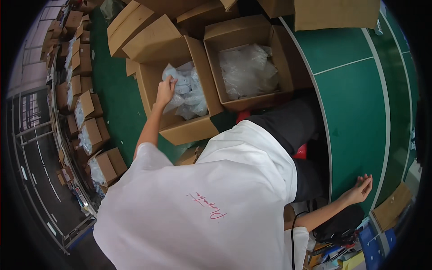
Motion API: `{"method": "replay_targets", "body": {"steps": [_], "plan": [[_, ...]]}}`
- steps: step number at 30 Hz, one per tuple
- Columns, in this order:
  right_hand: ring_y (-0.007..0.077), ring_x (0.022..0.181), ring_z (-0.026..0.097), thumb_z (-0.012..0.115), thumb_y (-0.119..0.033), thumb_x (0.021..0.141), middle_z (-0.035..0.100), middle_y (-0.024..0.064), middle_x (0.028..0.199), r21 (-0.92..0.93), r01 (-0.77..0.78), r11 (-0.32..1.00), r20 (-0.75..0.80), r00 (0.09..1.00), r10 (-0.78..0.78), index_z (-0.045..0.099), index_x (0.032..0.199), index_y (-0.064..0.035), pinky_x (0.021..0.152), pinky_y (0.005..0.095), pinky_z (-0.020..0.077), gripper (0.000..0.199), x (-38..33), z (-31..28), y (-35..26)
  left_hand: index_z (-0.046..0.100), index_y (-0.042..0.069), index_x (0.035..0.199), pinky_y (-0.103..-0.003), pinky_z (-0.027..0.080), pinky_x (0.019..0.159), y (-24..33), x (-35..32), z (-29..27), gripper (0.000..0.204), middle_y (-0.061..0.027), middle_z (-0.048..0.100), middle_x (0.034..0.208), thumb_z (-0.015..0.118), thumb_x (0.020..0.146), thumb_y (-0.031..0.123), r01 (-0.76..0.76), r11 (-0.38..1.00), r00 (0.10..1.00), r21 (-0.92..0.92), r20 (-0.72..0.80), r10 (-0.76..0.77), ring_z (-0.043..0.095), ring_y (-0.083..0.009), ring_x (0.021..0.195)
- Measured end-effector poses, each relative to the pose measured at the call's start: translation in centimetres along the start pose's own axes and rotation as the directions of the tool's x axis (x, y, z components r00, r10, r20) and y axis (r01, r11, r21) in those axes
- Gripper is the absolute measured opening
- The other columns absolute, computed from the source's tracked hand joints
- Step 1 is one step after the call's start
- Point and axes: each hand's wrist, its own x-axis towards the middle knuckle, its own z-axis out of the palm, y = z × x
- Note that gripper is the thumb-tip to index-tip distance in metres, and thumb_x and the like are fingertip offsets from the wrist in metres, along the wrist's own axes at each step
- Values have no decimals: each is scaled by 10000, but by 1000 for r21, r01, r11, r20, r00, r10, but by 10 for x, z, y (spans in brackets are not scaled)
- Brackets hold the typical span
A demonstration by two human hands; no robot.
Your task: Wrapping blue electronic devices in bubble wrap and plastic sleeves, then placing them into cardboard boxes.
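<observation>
Head view, looking down past the wearer's own body: the person sat in a white short-sleeved shirt (243, 180) with red script on it and black trousers (281, 126), legs reaching beneath a long green surface (351, 112) with pale lines and edging.

The left hand (165, 91) was stretched out over a brown open-topped cardboard carton (189, 131), just inside its left edge. Its fingers pinched a crinkled, clear plastic bag with a pale bluish tint (170, 71), which rose toward the carton's upper left corner. More bags of the same kind (194, 105) lay heaped below it, filling the carton toward its right edge; what they contained could not be told.

Just beside it, between that carton and the near edge of the surface, stood a second brown cardboard carton (256, 102), holding a loose pile of clear, cloudy plastic bags (247, 72).

The right hand (360, 190) hung over the lower end of the surface, holding nothing visible. Its fingers were curled in loosely; whether thumb and fingertips met could not be told.

Along the left edge of the green floor (118, 99) ran a row of open brown cartons (94, 130), several with clear plastic showing.
</observation>
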Motion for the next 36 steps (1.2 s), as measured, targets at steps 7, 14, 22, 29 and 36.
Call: {"method": "replay_targets", "body": {"steps": [7,14,22,29,36], "plan": [[104,760,596,612,-248,1011,698,62,937,-171,57,984,3,998,-57,683,1147,-14,727,229,510,280,-4,3,17,599,15,996,-538,480,686,-100,-62,80,257,-223,684,862,580,945,266,310,935,933,173,132,-334,634,-480,775],[93,744,579,616,-253,1007,697,50,900,-250,90,964,22,996,-88,696,1130,-16,695,215,488,279,2,5,14,596,14,1015,-542,485,704,-83,-55,105,287,-235,685,889,581,954,294,347,914,896,210,211,-389,633,-494,810],[83,730,562,608,-250,1010,695,39,891,-282,72,957,20,997,-69,704,1133,-23,689,207,470,275,2,2,20,583,66,1066,-552,495,753,-109,42,82,290,-215,689,961,559,968,338,278,927,928,252,178,-327,637,-487,888],[81,728,554,603,-255,1013,692,38,887,-303,81,949,16,997,-80,704,1134,-24,688,207,461,280,3,-3,23,619,44,1055,-468,509,691,-110,128,84,237,-171,704,874,575,958,255,164,955,974,246,111,-196,668,-407,792],[77,721,547,597,-251,1014,689,36,881,-354,105,929,31,994,-100,706,1128,-25,677,202,449,275,11,1,27,676,40,1012,-380,525,676,-120,156,95,175,-115,713,845,578,879,96,128,992,991,-5,35,-128,673,-282,730]]}}
